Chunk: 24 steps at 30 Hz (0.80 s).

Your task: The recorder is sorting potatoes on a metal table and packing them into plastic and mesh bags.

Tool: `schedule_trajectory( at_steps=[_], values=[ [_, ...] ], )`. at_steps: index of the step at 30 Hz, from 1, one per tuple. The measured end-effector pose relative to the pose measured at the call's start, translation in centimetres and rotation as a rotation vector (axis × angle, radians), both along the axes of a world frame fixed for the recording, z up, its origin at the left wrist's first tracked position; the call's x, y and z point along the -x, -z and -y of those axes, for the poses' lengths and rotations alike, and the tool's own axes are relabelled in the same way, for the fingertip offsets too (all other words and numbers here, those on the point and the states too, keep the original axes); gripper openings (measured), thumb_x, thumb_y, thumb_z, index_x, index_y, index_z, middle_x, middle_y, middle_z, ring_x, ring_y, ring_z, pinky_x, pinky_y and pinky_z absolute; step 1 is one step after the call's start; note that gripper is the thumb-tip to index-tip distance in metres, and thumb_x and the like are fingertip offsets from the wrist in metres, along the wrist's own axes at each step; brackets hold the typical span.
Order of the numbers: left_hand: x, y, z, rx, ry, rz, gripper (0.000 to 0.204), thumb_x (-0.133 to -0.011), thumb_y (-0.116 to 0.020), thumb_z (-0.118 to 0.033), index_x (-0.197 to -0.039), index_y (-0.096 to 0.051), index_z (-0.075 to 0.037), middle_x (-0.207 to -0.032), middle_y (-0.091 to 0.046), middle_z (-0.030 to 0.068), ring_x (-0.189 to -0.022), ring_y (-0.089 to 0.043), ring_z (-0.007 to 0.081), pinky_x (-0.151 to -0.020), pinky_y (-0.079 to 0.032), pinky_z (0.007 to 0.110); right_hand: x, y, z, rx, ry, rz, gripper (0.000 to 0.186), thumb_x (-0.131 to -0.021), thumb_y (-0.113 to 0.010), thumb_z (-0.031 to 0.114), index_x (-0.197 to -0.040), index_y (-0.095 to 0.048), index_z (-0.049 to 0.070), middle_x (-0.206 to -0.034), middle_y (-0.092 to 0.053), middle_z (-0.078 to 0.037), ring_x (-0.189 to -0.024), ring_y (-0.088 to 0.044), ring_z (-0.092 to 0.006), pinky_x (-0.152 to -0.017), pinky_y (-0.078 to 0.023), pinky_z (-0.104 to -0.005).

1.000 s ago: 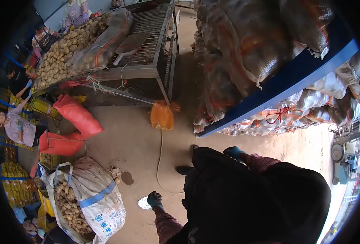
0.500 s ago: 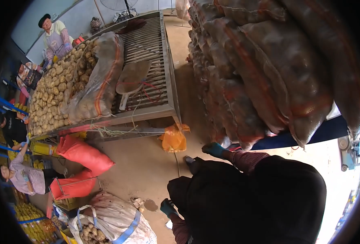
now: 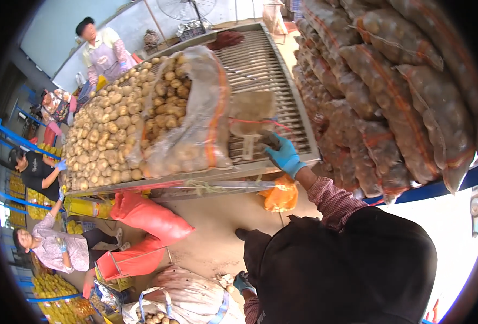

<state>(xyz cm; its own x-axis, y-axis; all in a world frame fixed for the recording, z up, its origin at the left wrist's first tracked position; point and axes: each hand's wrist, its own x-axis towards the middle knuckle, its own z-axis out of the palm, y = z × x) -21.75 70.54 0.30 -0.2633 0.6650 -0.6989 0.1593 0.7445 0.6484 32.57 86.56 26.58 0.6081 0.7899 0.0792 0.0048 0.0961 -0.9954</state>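
Nearest the camera, the person's dark upper-body clothing fills the lower right of the view. The left hand [image 3: 242, 282] in a blue glove hangs low beside the body, just above a white woven sack with blue straps [image 3: 193, 299] that stands on the floor; whether it is curled or spread I cannot tell, since only a corner of the glove shows.

Further out, the right hand [image 3: 285, 157], also blue-gloved, on a checked sleeve, reaches up to the near edge of the slatted metal sorting worktop [image 3: 274, 94]. Its fingers appear closed on the loose brown end of a clear mesh-and-plastic sack of potatoes [image 3: 187, 116], where a red cord crosses it. The sack lies on its side on the slats, its mouth toward a loose heap of potatoes [image 3: 95, 143], likely so the contents can spill out for sorting. An orange plastic bag [image 3: 281, 195] hangs under the worktop edge, just below the right hand.

Red sacks [image 3: 151, 218] are slung below the worktop, probably to catch graded potatoes. To the right, filled net sacks [image 3: 390, 92] are stacked high. Other people work at the far side.
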Motion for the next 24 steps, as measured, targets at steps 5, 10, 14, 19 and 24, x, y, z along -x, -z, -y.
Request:
schedule_trajectory(
  at_steps=[5, 10, 14, 19, 24],
  values=[
    [2.9, -5.9, -14.7, -0.019, -0.234, 0.299, 0.007, -0.091, -0.068, -0.011, -0.090, -0.069, -0.005, -0.071, -0.061, 0.0040, -0.053, -0.054, 0.0147, -0.048, -0.042, 0.025, 2.4, 1.7, -4.2, 0.210, 0.231, 0.147, 0.060, -0.097, -0.075, 0.016, -0.152, -0.053, 0.017, -0.113, -0.070, -0.003, -0.095, -0.065, -0.0099, -0.085, -0.055, -0.0270],
    [0.8, -14.5, -27.5, -0.326, -0.161, 0.368, 0.012, -0.092, -0.075, -0.012, -0.100, -0.074, -0.003, -0.080, -0.071, 0.0086, -0.065, -0.066, 0.0174, -0.064, -0.056, 0.029, 4.2, 2.1, -5.0, 0.500, 0.308, 0.470, 0.061, -0.090, -0.079, 0.039, -0.145, -0.060, 0.022, -0.104, -0.076, -0.011, -0.093, -0.074, -0.0240, -0.085, -0.058, -0.0367],
    [-6.4, -23.3, -37.7, -0.657, 0.126, 0.291, 0.019, -0.096, -0.074, -0.015, -0.105, -0.074, 0.002, -0.085, -0.071, 0.0078, -0.077, -0.066, 0.0151, -0.073, -0.055, 0.029, 4.1, 1.4, -5.7, 0.796, 0.323, 0.495, 0.060, -0.090, -0.077, 0.043, -0.145, -0.060, 0.028, -0.101, -0.078, -0.013, -0.093, -0.076, -0.0288, -0.082, -0.058, -0.0404],
    [-14.8, -31.3, -47.2, -0.936, 0.380, 0.369, 0.019, -0.097, -0.065, -0.004, -0.111, -0.069, 0.007, -0.105, -0.067, 0.0103, -0.096, -0.064, 0.0192, -0.088, -0.053, 0.033, 2.9, 3.5, -6.4, 0.714, 0.442, 0.441, 0.049, -0.090, -0.077, 0.041, -0.135, -0.067, 0.024, -0.103, -0.078, -0.011, -0.089, -0.076, -0.0244, -0.079, -0.058, -0.0384],
    [-18.3, -34.4, -54.1, -1.034, 0.762, 0.026, 0.023, -0.091, -0.068, -0.003, -0.113, -0.070, 0.003, -0.110, -0.067, 0.0129, -0.100, -0.066, 0.0249, -0.091, -0.053, 0.035, -0.8, 4.7, -5.1, 0.380, 0.758, 0.392, 0.026, -0.092, -0.078, 0.018, -0.117, -0.075, 0.010, -0.082, -0.072, 0.002, -0.067, -0.057, -0.0039, -0.059, -0.049, -0.0265]
  ],
)
